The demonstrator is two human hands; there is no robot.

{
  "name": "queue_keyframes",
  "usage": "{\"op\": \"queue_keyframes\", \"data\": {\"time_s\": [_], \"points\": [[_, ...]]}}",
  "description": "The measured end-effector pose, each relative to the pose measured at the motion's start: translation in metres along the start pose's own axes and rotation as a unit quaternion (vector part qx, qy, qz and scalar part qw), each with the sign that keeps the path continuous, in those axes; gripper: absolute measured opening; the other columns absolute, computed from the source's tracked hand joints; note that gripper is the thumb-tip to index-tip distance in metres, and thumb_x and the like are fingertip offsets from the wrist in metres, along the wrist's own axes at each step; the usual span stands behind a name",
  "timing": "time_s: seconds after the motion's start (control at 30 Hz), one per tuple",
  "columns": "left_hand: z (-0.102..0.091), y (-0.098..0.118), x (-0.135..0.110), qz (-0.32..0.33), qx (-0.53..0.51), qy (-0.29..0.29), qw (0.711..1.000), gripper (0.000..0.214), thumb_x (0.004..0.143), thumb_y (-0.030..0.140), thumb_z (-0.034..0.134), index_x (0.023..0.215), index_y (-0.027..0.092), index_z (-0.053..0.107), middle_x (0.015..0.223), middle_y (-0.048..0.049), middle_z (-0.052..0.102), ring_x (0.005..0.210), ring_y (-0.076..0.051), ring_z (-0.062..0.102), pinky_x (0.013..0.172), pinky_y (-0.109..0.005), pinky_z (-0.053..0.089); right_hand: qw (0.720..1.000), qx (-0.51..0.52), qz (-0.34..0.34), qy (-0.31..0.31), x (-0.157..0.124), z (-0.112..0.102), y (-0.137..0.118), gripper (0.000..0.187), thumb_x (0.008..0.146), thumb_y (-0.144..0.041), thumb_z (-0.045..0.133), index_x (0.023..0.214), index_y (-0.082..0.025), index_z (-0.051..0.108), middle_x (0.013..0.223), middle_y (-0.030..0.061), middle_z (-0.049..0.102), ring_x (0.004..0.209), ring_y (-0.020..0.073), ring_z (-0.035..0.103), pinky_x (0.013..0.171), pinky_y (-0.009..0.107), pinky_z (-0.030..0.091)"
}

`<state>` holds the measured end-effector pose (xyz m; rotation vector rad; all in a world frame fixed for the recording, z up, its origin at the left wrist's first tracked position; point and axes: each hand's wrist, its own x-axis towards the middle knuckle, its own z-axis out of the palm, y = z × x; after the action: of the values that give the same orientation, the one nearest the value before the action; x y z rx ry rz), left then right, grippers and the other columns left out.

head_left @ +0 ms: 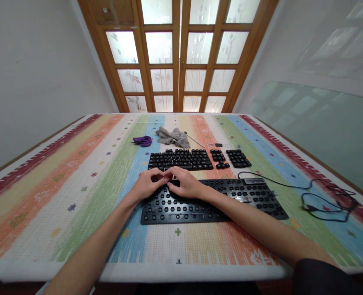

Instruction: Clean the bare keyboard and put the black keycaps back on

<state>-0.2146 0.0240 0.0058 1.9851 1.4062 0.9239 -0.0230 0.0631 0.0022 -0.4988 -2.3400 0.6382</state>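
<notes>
In the head view, the left hand (150, 182) and the right hand (183, 182) meet near the middle of the frame, fingertips together in a narrow pinch; whether they hold something small between them, I cannot tell. They are over the upper left part of a black keyboard (196, 208), its keycaps off, which lies at the lower centre on the striped tabletop (103, 196). The right forearm crosses over it.

Just above the keyboard in the frame, loose black keycaps (181, 159) lie in rows, with smaller groups to the right. A black cable (329, 211) runs from its top edge and coils at the right. Above the keycaps are a purple strap (142, 141), a crumpled grey cloth (173, 137) and a thin rod (195, 139). Wooden doors (175, 57) with glass panes fill the upper centre.
</notes>
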Motion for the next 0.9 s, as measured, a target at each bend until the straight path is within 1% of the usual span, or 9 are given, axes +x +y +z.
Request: {"op": "queue_keyframes", "data": {"time_s": [0.2, 0.43, 0.57, 0.73, 0.9], "points": [[0.0007, 0.0012, 0.0002, -0.007, -0.008, 0.002, 1.0, 0.033, 0.082, 0.05, 0.063, 0.08, 0.019, 0.073, 0.075, -0.0032, 0.067, 0.071, -0.017, 0.058, 0.068, -0.029, 0.047, 1.0, -0.002, -0.011, 0.002, 0.0013, -0.0002, 0.0007, 0.02, 0.078, -0.009, 0.056, 0.095, -0.02, 0.058, 0.088, 0.0047, 0.064, 0.082, 0.0187, 0.059, 0.077, 0.033, 0.05], [0.0008, 0.0021, 0.0009, -0.01, -0.008, 0.001, 1.0, 0.031, 0.082, 0.048, 0.062, 0.08, 0.018, 0.072, 0.076, -0.0038, 0.068, 0.071, -0.018, 0.059, 0.068, -0.03, 0.047, 1.0, 0.001, -0.007, 0.003, 0.0022, -0.0005, 0.0004, 0.019, 0.077, -0.008, 0.055, 0.093, -0.019, 0.058, 0.086, 0.0053, 0.064, 0.08, 0.0193, 0.059, 0.075, 0.033, 0.049], [0.0027, 0.0, 0.001, -0.014, -0.009, 0.003, 1.0, 0.027, 0.082, 0.043, 0.063, 0.079, 0.018, 0.071, 0.076, -0.0036, 0.068, 0.07, -0.017, 0.06, 0.068, -0.03, 0.047, 1.0, 0.006, -0.008, 0.003, 0.0025, -0.0001, 0.0005, 0.019, 0.077, -0.008, 0.056, 0.092, -0.019, 0.059, 0.086, 0.0045, 0.065, 0.081, 0.0185, 0.06, 0.076, 0.032, 0.049], [0.0056, -0.0019, 0.0007, -0.02, -0.014, 0.016, 1.0, 0.018, 0.079, 0.034, 0.064, 0.078, 0.017, 0.072, 0.077, -0.0036, 0.068, 0.07, -0.016, 0.06, 0.068, -0.028, 0.048, 1.0, -0.012, -0.015, 0.003, 0.0024, 0.002, 0.0018, 0.015, 0.079, -0.01, 0.058, 0.091, -0.018, 0.059, 0.085, 0.0047, 0.065, 0.081, 0.018, 0.059, 0.077, 0.032, 0.049], [0.0058, -0.0016, 0.001, -0.022, -0.03, 0.011, 0.999, 0.016, 0.078, 0.031, 0.065, 0.077, 0.017, 0.071, 0.075, -0.003, 0.067, 0.069, -0.016, 0.059, 0.068, -0.027, 0.048, 1.0, -0.017, -0.025, -0.002, 0.0021, 0.0012, 0.0016, 0.014, 0.08, -0.01, 0.058, 0.092, -0.018, 0.06, 0.087, 0.0055, 0.065, 0.082, 0.018, 0.059, 0.078, 0.032, 0.049]]}}
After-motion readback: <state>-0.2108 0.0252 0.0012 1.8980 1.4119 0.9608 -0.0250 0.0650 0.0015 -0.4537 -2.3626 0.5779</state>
